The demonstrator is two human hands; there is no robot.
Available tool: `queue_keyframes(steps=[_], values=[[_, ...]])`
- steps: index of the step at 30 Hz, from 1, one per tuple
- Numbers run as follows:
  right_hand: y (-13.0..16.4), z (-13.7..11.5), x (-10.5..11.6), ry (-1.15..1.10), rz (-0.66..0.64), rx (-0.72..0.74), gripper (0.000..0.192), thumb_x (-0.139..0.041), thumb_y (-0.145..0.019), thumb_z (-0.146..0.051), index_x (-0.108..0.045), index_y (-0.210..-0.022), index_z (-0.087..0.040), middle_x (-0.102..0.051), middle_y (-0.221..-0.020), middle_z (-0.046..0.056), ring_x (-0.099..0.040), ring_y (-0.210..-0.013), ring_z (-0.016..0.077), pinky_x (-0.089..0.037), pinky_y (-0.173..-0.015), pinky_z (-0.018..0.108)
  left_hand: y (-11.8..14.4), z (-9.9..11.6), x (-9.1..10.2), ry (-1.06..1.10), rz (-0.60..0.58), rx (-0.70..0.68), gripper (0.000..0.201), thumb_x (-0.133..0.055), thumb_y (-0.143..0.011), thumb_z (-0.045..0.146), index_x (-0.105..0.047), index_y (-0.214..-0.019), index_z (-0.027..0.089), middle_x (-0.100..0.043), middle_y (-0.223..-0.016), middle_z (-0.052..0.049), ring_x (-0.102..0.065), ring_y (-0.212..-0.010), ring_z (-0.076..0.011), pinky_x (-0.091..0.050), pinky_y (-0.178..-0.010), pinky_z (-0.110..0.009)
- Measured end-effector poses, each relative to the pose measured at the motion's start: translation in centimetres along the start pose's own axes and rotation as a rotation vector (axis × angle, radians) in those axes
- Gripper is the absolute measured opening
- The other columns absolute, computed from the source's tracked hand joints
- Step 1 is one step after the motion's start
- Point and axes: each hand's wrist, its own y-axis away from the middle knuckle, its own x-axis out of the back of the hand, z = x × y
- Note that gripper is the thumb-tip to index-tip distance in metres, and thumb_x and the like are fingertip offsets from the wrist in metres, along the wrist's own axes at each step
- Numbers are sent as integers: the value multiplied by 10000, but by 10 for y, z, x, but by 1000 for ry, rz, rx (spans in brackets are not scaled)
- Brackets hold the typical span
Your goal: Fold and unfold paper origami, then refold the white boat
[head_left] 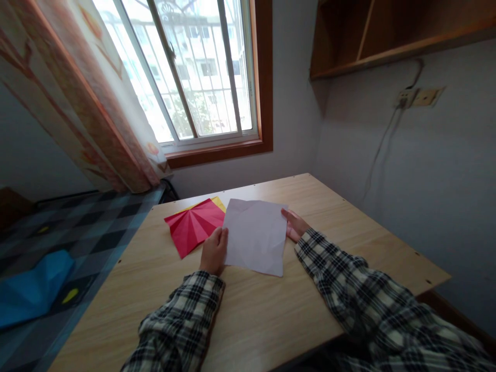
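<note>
A white sheet of paper [253, 235], roughly square with faint creases, is held up between my two hands above the table. My left hand [214, 251] pinches its left edge, thumb on the near face. On the opposite side my right hand [296, 225] grips the upper right edge, with the thumb in front and the fingers partly behind the sheet. Just left of the sheet lies a red paper [196, 226] with fan-like creases. Part of a yellow paper [219, 203] shows from under it.
The wooden table [248, 320] reaches toward the wall below a window [201, 72]. To the left, a blue creased paper [36, 287] lies on a checked cloth [96, 227]. A curtain [101, 103] hangs beside the window; a shelf [387, 57] and a socket [426, 97] with a cord are at right.
</note>
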Motion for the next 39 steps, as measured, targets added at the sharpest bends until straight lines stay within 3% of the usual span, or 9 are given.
queue_keyframes(steps=[2,5,11,18,21,28,32,35,39], values=[[4,6,-6,-76,-103,-56,473,-718,-716,-484,-579,-1058,-188,-721,-984,105,-694,-909,254,-566,-801,407,1,2,-2,13,22,10,354,-373,-929,456,-417,-673,216,-459,-562,43,-473,-542,-133,-300,-543,-252],[5,20,-10,-7,-129,-115,545,-811,-598,-387,-619,-1059,-168,-727,-1041,109,-695,-929,271,-556,-843,418,1,3,-2,19,41,25,355,-371,-925,457,-447,-680,211,-485,-579,36,-478,-555,-134,-302,-547,-255],[3,32,-6,471,133,57,340,-736,-668,-385,-696,-922,-163,-748,-937,73,-685,-851,252,-547,-734,353,0,2,-1,59,42,44,356,-364,-928,462,-459,-695,210,-492,-596,36,-469,-571,-135,-310,-555,-253],[11,9,-13,849,210,318,263,-638,-784,-431,-711,-854,-188,-731,-802,40,-650,-762,216,-483,-661,289,0,5,-2,85,32,59,364,-360,-930,473,-460,-702,208,-470,-596,42,-464,-575,-135,-312,-554,-251],[11,7,-13,810,216,330,292,-621,-797,-461,-707,-878,-194,-734,-826,45,-651,-774,221,-483,-675,293,1,6,-1,103,31,62,362,-366,-928,476,-459,-703,208,-464,-599,43,-459,-576,-132,-313,-551,-249],[3,17,-6,597,243,182,458,-541,-791,-623,-653,-824,-180,-687,-724,31,-611,-682,183,-472,-571,261,3,9,-3,167,23,92,363,-367,-926,469,-491,-718,199,-501,-633,28,-472,-609,-139,-340,-560,-248],[-1,20,-1,522,304,157,434,-582,-749,-630,-576,-700,-199,-553,-526,-31,-488,-464,109,-369,-421,215,2,7,-1,202,42,90,362,-377,-924,481,-491,-727,199,-489,-628,32,-467,-598,-135,-345,-551,-244],[-3,20,2,320,341,119,414,-584,-745,-621,-538,-727,-209,-425,-433,-83,-327,-324,63,-241,-323,193,-5,-2,10,186,146,115,363,-375,-922,479,-463,-701,205,-455,-601,38,-444,-577,-131,-330,-530,-239],[-3,18,3,107,370,80,382,-620,-732,-579,-517,-764,-213,-404,-449,-101,-289,-297,40,-211,-298,171,-18,-26,36,130,392,233,356,-352,-920,445,-434,-664,211,-392,-558,45,-404,-545,-131,-311,-507,-240]])
